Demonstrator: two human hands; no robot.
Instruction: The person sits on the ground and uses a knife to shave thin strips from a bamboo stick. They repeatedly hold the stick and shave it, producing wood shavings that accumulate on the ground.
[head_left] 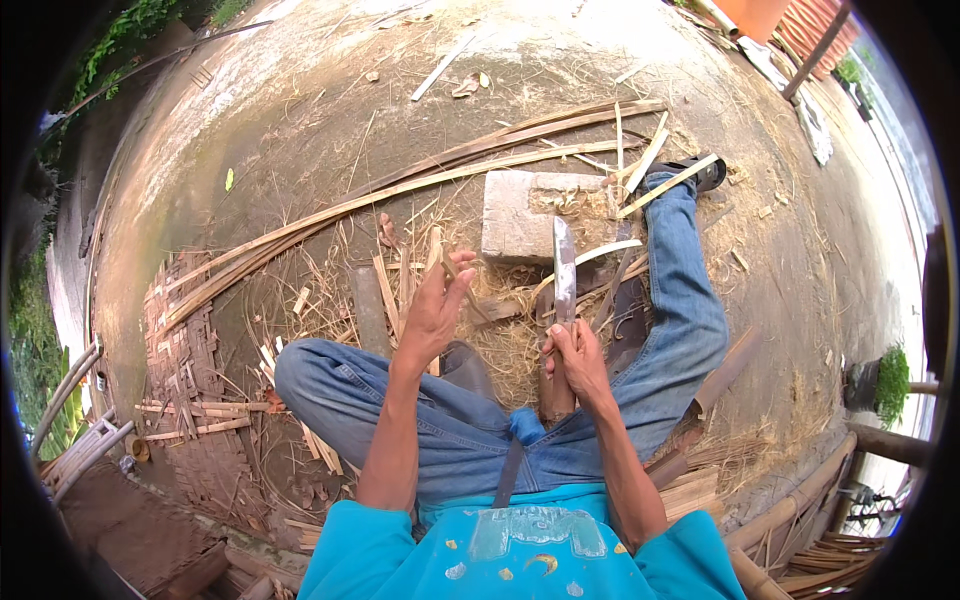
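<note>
My right hand [578,355] is wrapped round the wooden handle [556,398] of a large knife. Its broad, worn blade [565,270] points away from me, with the tip beside a pale stone block [510,225]. My left hand [432,310] is raised over my left shin, fingers loosely curled round a short, pale bamboo strip [435,245] that sticks up from it. Part of that strip is hidden by the hand. Between my legs lie straw-like shavings [510,345] and split bamboo pieces. A curved pale strip [605,250] crosses the ground just right of the blade.
Long bamboo splits [400,190] stretch across the ground beyond the block. Several loose strips [645,165] lean near my right foot [708,172]. A torn woven mat [195,390] lies at left, and more splits [690,495] are stacked by my right hip. A potted plant [890,385] stands far right.
</note>
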